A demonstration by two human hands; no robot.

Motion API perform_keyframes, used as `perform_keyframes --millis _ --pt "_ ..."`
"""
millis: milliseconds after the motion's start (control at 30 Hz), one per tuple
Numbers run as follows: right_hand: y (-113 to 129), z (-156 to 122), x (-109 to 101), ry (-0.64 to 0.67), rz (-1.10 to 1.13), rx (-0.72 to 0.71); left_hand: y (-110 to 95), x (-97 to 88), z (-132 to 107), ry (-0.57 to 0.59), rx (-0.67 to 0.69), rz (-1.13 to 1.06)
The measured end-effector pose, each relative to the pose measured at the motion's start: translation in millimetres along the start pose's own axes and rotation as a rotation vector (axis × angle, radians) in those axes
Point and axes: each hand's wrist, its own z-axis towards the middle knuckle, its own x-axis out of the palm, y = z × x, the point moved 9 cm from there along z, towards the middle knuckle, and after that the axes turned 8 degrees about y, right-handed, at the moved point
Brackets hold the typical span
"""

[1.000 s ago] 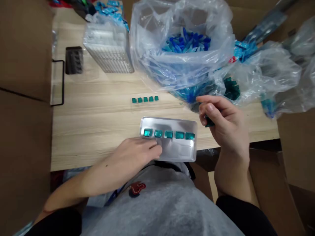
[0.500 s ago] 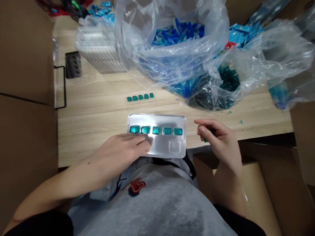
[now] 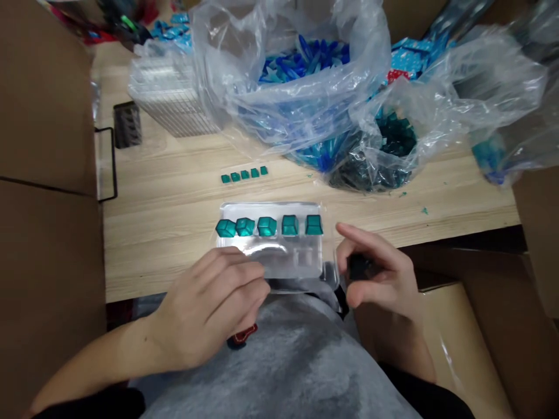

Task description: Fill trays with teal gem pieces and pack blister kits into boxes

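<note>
My right hand [image 3: 386, 279] pinches a dark piece [image 3: 358, 266] firmly at 4 o'clock from the clear tray [image 3: 305, 256]; my left hand [image 3: 203, 308] rests open at 7, clear of the five teal cubes [image 3: 266, 226].

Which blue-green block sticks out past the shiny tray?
The far-left teal block overhangs the shiny silver tray; the other four sit within it.

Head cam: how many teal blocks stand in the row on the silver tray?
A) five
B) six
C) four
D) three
A. Five teal blocks stand side by side along the far edge of the silver tray.
</note>
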Motion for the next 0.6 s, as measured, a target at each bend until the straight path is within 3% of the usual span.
perform_keyframes --millis 167,333,433,500,600 --pt "7 10 17 0.1 -0.13 -0.046 5 7.6 0 -0.043 0.003 0.131" --pt "13 13 20 0.136 -0.146 -0.097 17 26.8 -3 0.109 -0.087 0.349" --pt "11 9 17 0.137 -0.056 -0.058 16 17.6 -9 0.092 -0.068 0.33" --pt "6 7 3 0.012 0.012 -0.022 28 0.5 -15 -0.005 -0.104 0.321" --pt "-5 2 -32 -0.333 0.094 0.024 76 -17.0 -28 -0.14 -0.254 0.377"
